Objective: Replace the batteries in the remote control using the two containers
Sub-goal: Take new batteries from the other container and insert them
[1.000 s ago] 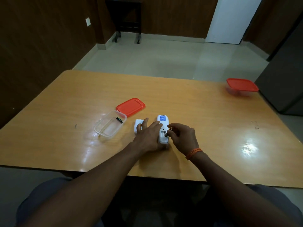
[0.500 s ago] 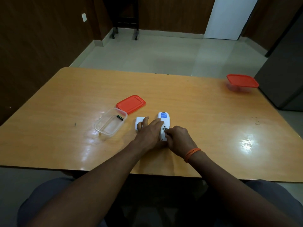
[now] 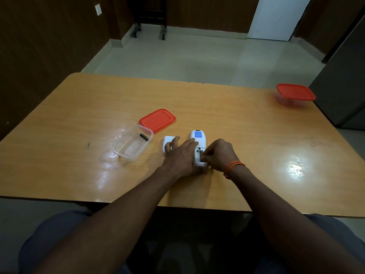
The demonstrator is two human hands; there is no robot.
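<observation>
A white remote control [image 3: 198, 137] lies face down on the wooden table [image 3: 246, 125], its battery bay open at the near end. My left hand [image 3: 180, 156] rests flat against its left side and holds it down. My right hand [image 3: 218, 155] has its fingertips pinched in the open bay; what they grip is hidden. The white battery cover [image 3: 167, 140] lies just left of the remote, partly under my left fingers. An open clear container [image 3: 132, 143] further left holds one dark battery [image 3: 144, 136]. Its red lid [image 3: 157, 120] lies behind it.
A second clear container with a red lid [image 3: 295, 92] on it stands at the far right corner of the table. A dark grey cabinet [image 3: 343, 80] rises beside that corner. The table's near edge runs just above my lap.
My right hand has moved down onto the remote's open battery bay and its fingers have closed there. The left hand has stayed on the remote. The view has shifted slightly downward.
</observation>
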